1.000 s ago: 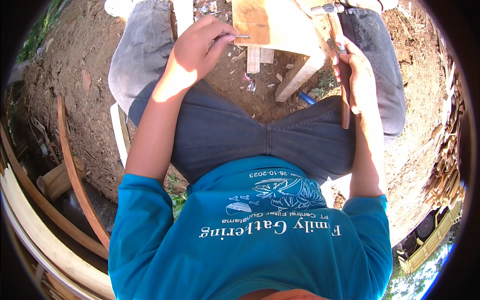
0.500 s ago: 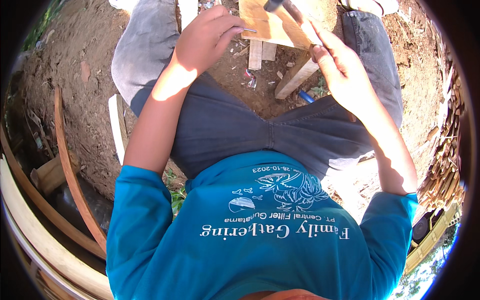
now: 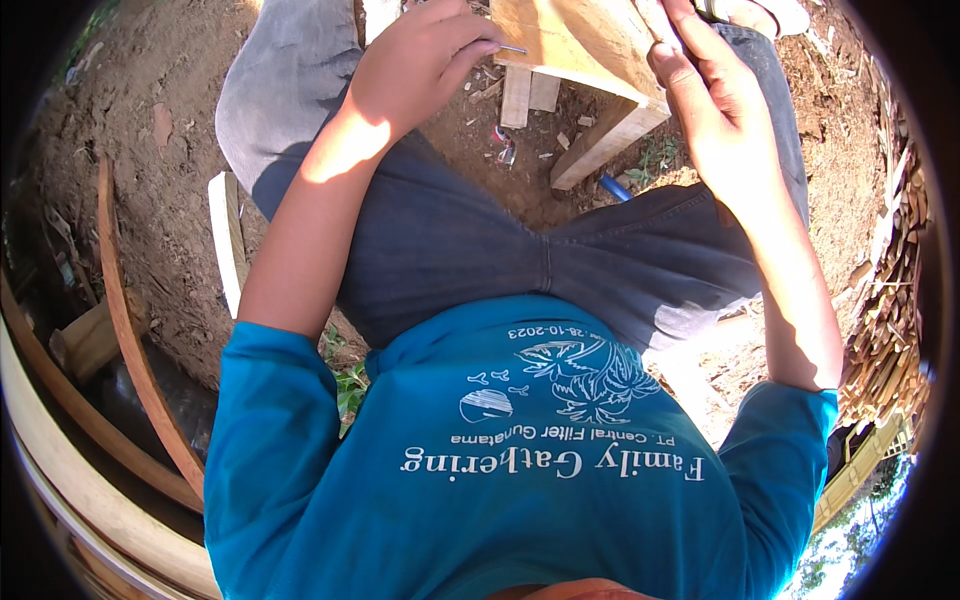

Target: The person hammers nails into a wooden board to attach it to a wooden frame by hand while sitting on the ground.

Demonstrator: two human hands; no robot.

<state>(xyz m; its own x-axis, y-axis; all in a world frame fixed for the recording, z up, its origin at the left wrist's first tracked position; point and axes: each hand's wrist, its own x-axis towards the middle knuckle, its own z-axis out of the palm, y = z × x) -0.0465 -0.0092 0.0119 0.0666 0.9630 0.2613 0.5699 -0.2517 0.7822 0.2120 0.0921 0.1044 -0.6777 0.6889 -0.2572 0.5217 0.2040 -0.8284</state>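
My left hand [image 3: 425, 62] is at the upper middle, pinching a thin metal nail [image 3: 513, 49] between thumb and fingers. The nail sticks out to the right, by the left edge of a wooden board [image 3: 575, 45]. I cannot tell whether its tip touches the wood. To the right of the board, my right hand [image 3: 712, 100] grips the wooden handle [image 3: 657, 22] of a hammer, whose head lies beyond the top of the picture. The board rests on short wooden legs [image 3: 607, 145], between my spread knees.
A blue object [image 3: 614, 187] and a crumpled wrapper [image 3: 505, 146] lie on the dirt under the board. Long wooden strips [image 3: 140, 330] stand at the left. A stack of thin sticks [image 3: 890, 310] is at the far right, with a yellow crate [image 3: 865, 470] below it.
My right hand has moved right and slightly up, and the hammer's head has left the picture. My left hand still pinches the nail. The board appears slightly further right.
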